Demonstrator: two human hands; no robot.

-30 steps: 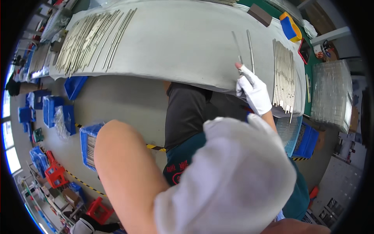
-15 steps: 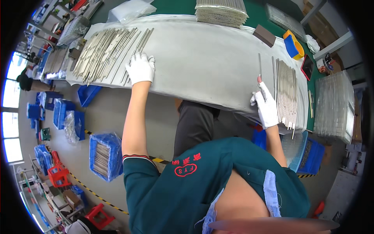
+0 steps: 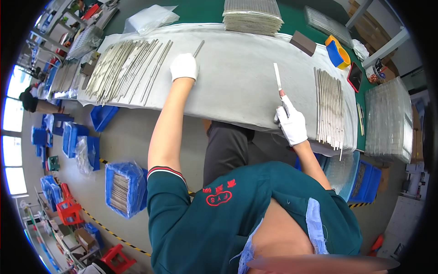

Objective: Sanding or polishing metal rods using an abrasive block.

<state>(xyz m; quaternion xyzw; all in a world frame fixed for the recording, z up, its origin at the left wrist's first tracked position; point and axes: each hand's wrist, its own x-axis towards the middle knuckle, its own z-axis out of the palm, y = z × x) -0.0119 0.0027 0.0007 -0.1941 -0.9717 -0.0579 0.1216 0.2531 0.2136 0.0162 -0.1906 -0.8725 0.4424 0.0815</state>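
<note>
My left hand [image 3: 184, 67], in a white glove, is closed over a thin metal rod [image 3: 199, 48] on the grey-white cloth [image 3: 228, 73]. The rod's far end sticks out beyond the hand; the fingers are mostly hidden under it. To its left lie many similar rods [image 3: 121, 66], loosely side by side. My right hand [image 3: 292, 124], gloved with a bare fingertip showing, grips a thin, flat-looking metal strip [image 3: 277, 76] that points away from me and catches the light. Right of this hand, a neat row of metal rods [image 3: 329, 107] lies on the cloth.
A stack of clear ribbed sheets [image 3: 253, 16] stands at the back, with a plastic bag [image 3: 150, 19] to its left. A dark block [image 3: 303, 43], a blue-yellow tape dispenser [image 3: 338, 52] and a red-edged phone [image 3: 354, 76] sit back right. A blue crate [image 3: 125, 189] of rods stands on the floor.
My left hand has moved right, away from the loose rods, and a single rod has come along. My right hand has moved left with the metal strip, away from the neat row.
</note>
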